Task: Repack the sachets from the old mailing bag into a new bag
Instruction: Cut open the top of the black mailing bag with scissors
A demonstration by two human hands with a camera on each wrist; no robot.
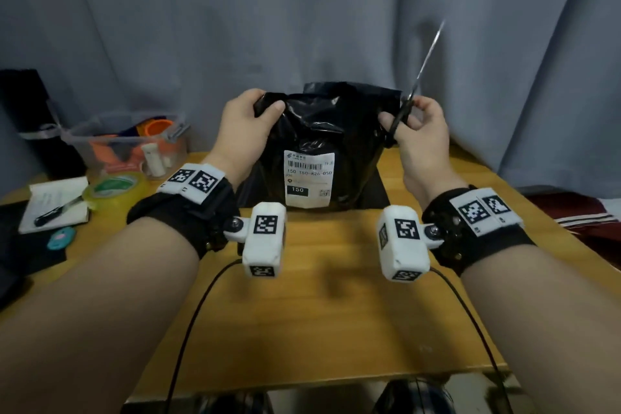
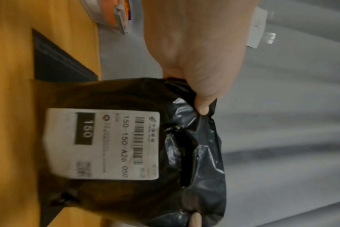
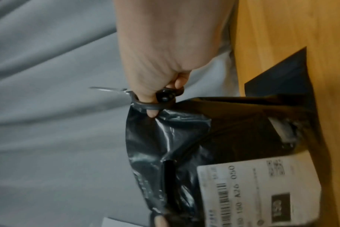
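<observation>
A black mailing bag (image 1: 319,131) with a white shipping label (image 1: 308,178) stands upright at the back of the wooden table (image 1: 319,296). My left hand (image 1: 250,118) pinches its top left corner (image 2: 204,113). My right hand (image 1: 418,124) grips black-handled scissors (image 1: 403,111), blades (image 1: 431,47) pointing up and away, while its thumb pinches the bag's top right corner (image 3: 151,114). A slit (image 2: 181,153) shows in the bag's upper front. Under it lies a flat dark bag (image 1: 379,188). No sachets are visible.
At the left stand a clear plastic box (image 1: 131,144) of orange items, a roll of tape (image 1: 114,190), a notebook with a pen (image 1: 53,208) and a blue tag (image 1: 60,237). Grey curtain (image 1: 302,10) hangs behind. Cables (image 1: 191,323) trail over the table's front.
</observation>
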